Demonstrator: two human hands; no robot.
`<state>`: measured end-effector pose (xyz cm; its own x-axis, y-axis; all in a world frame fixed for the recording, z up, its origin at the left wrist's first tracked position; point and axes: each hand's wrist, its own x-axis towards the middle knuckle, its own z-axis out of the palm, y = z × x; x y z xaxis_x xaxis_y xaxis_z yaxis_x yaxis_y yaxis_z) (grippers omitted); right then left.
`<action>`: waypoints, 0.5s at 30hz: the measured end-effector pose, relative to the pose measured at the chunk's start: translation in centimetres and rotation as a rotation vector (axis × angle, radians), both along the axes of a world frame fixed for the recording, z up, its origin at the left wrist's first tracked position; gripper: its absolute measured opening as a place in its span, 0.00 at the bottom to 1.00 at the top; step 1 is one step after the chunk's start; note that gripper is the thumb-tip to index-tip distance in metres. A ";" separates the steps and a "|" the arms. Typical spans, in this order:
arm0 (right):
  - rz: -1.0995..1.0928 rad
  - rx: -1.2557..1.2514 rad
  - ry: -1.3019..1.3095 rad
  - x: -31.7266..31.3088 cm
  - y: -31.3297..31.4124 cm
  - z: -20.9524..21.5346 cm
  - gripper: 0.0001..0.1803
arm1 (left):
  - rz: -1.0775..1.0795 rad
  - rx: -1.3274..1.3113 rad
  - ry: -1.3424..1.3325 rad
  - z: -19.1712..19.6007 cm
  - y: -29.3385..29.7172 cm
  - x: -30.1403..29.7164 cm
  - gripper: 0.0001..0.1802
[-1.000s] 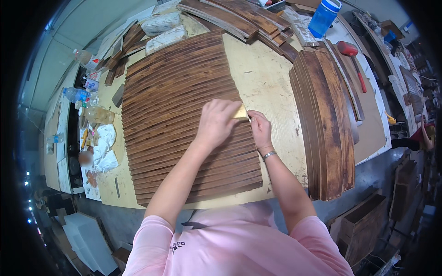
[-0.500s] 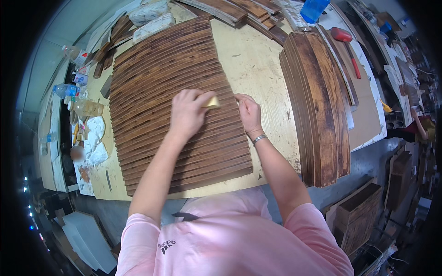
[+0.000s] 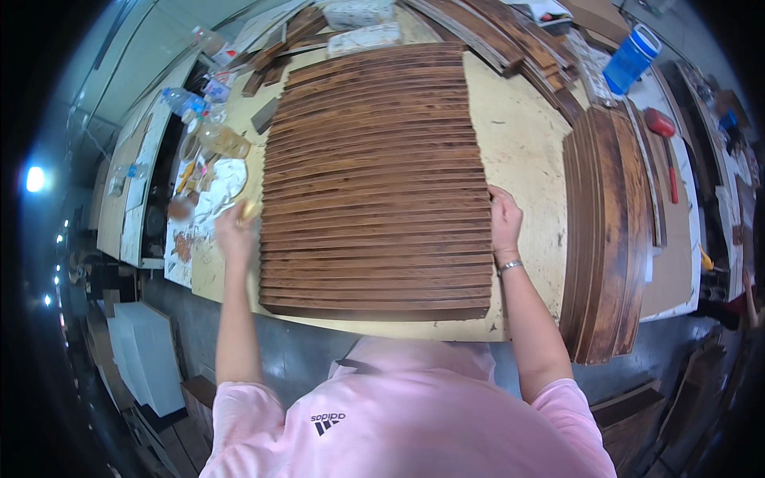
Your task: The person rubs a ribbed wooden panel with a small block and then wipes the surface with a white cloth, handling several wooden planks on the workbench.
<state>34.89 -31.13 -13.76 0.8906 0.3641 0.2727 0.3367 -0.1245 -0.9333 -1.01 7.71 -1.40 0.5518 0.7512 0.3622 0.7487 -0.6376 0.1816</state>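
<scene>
At the workbench [image 3: 526, 143], we stand over a sheet of dark-stained wooden slats [image 3: 374, 183] laid edge to edge, overlapping like shingles, filling the middle of the bench from its near edge almost to the far one. Our left hand [image 3: 235, 231] sits at the left edge of the slats, closed around a small yellowish pad [image 3: 250, 209], seemingly a sponge or a sanding block; what it is exactly we cannot tell. Our right hand [image 3: 504, 223], a bracelet at the wrist, lies open against the right edge of the slats, fingers touching the ends of the middle boards. The two hands are well apart, one at each side of the sheet.

We judge the step in hand to be wiping or rubbing the slats row by row, with the right hand bracing the ends. The next move would call for a steady pass of the pad along one slat while the bracing hand keeps the row from shifting.

A second stack of stained boards [image 3: 610, 231] lies along the right edge, a blue bottle [image 3: 631, 60] stands toward the far right corner, and plastic bottles [image 3: 187, 103] and rags clutter the far left.
</scene>
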 end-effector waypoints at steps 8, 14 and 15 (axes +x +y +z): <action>0.022 -0.023 0.030 0.8 -1.0 -1.0 0.16 | -0.484 -0.064 -0.077 -0.7 -8.5 7.6 0.24; 0.044 -0.031 0.061 0.6 -0.9 -0.8 0.16 | 0.076 0.015 -0.029 -2.1 2.4 -2.4 0.20; 0.041 -0.034 0.060 0.7 -1.0 -0.8 0.16 | 0.100 0.010 -0.084 -1.8 2.5 -2.2 0.20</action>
<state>35.54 -32.13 -14.56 0.8889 0.4088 0.2066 0.2863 -0.1436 -0.9473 -3.21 10.17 -3.16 0.4417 0.7973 0.4114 0.7913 -0.5623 0.2403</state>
